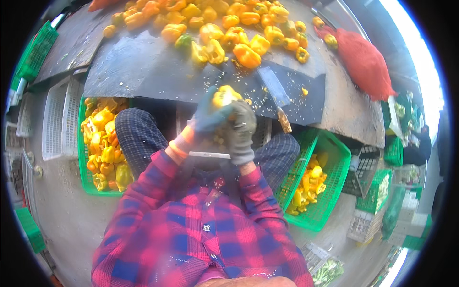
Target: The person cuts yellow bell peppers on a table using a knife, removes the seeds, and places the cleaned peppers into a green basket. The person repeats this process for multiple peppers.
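Observation:
A yellow bell pepper (226, 96) is held between my two gloved hands, just off the near edge of the table. My left hand (211, 113), in a blue-green glove, grips its left side. Against its lower right side is my right hand (242, 125), in a grey glove; the fingers are blurred. To the right on the dark sheet (157, 80) lies a cleaver (274, 86) with its worn handle over the edge, among scattered seeds. A heap of yellow and orange bell peppers (211, 32) covers the far side of the table.
A green crate (84, 179) of peppers stands by the left knee, and another green crate (331, 201) with pepper pieces is at the right. A red mesh sack (365, 64) lies on the table's right. White crates (53, 122) stand at left. A person (423, 143) is at far right.

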`<move>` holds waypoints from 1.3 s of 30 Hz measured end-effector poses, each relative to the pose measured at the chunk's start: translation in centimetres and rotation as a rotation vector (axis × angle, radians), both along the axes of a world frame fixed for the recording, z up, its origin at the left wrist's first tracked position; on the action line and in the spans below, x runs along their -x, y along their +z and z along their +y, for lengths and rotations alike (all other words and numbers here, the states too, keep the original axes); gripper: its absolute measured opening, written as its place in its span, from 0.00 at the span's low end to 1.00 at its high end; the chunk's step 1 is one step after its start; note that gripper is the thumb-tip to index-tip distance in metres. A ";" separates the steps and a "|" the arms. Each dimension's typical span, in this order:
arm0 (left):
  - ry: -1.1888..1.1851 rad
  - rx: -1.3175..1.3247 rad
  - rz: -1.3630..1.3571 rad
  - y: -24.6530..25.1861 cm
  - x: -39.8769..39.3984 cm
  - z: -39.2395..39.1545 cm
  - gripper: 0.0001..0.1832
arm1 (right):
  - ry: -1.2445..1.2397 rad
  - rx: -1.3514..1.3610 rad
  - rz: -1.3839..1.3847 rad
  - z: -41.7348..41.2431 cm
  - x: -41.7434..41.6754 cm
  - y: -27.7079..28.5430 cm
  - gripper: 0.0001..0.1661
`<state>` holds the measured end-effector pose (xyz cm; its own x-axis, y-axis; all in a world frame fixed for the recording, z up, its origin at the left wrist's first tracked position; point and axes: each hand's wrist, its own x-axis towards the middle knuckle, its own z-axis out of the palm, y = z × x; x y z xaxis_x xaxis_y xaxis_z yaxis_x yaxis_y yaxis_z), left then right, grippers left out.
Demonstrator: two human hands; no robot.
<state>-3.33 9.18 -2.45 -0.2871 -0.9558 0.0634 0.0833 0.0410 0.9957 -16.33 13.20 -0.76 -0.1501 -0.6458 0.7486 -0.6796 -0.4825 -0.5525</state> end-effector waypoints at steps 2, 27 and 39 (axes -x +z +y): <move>-0.064 -0.102 0.094 -0.8 -1.2 0.6 0.33 | -0.002 -0.082 0.069 1.3 -0.9 -0.7 0.26; -0.454 0.277 -0.288 2.9 -3.0 3.5 0.39 | 0.767 -1.115 -1.029 4.7 1.3 2.3 0.16; -0.430 -0.413 0.255 0.0 -3.5 -4.3 0.24 | 0.281 -1.133 0.282 5.1 3.1 0.2 0.40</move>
